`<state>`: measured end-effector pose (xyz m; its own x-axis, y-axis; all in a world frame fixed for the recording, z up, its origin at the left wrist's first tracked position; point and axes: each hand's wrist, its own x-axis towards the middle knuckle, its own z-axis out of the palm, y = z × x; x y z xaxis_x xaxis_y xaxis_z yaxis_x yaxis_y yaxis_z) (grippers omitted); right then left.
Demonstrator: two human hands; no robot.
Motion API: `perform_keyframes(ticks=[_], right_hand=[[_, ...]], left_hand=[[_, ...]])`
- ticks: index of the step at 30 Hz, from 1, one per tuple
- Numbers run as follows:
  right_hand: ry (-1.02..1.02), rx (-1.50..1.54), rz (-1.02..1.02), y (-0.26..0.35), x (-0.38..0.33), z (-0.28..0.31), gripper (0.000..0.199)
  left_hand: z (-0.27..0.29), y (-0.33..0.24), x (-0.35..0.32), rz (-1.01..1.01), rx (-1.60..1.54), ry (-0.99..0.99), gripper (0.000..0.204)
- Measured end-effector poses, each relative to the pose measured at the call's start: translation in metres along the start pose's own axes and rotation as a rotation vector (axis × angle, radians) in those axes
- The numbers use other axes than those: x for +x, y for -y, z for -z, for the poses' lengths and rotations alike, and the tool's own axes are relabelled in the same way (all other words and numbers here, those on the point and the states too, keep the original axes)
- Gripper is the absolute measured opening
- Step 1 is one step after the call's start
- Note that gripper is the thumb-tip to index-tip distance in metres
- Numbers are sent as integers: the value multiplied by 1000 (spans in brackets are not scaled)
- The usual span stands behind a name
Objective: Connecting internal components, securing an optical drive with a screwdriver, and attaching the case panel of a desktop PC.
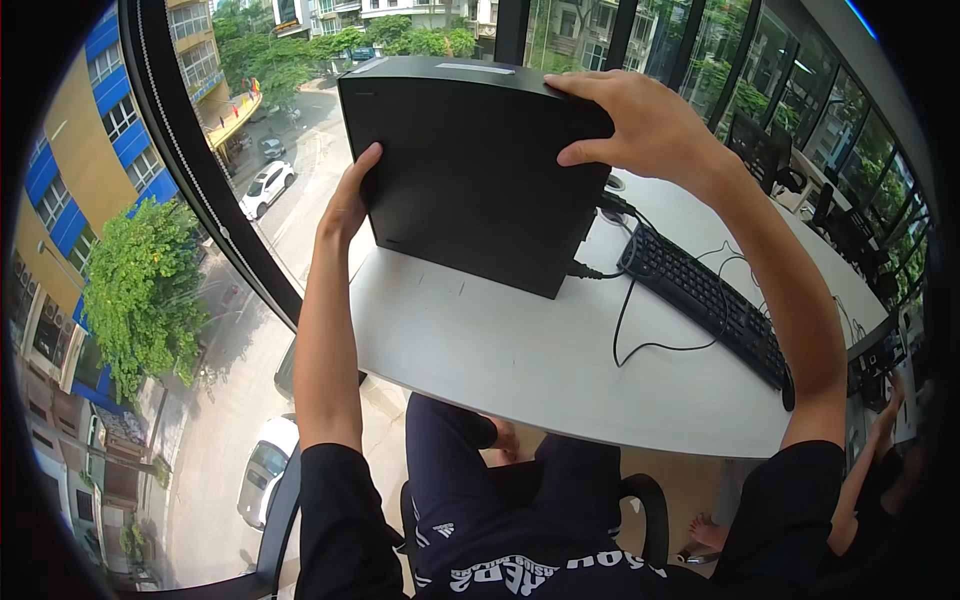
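Note:
A black desktop computer case (470,180) stands upright on the white table, its broad flat side facing me. My left hand (350,195) grips its left edge, with the thumb on the near face and the other fingers hidden behind. At the upper right corner my right hand (635,130) clasps the case, fingers along the top and thumb on the near face. Black cables (595,271) come out of the case's right side. A black keyboard (705,300) lies to the right of the case, below my right forearm.
The curved white table (480,345) stands beside a tall window with a dark frame (190,170). A loose cable (640,350) loops over the tabletop near the keyboard. Office chairs (755,150) stand at the far right. Another person's arm (865,455) shows at the lower right.

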<state>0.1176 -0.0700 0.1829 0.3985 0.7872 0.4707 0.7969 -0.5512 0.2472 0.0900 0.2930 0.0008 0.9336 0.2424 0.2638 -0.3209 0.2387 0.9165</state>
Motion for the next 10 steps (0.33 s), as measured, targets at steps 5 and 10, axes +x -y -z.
perform_keyframes(ticks=[5, 10], right_hand=[[-33, -44, -63, -15, -4, -14, 77], [-79, -82, -167, -42, -7, -33, 73]], left_hand=[[-21, -6, -26, -76, 85, -77, 84], [-51, -5, -51, -260, 195, -223, 94]])
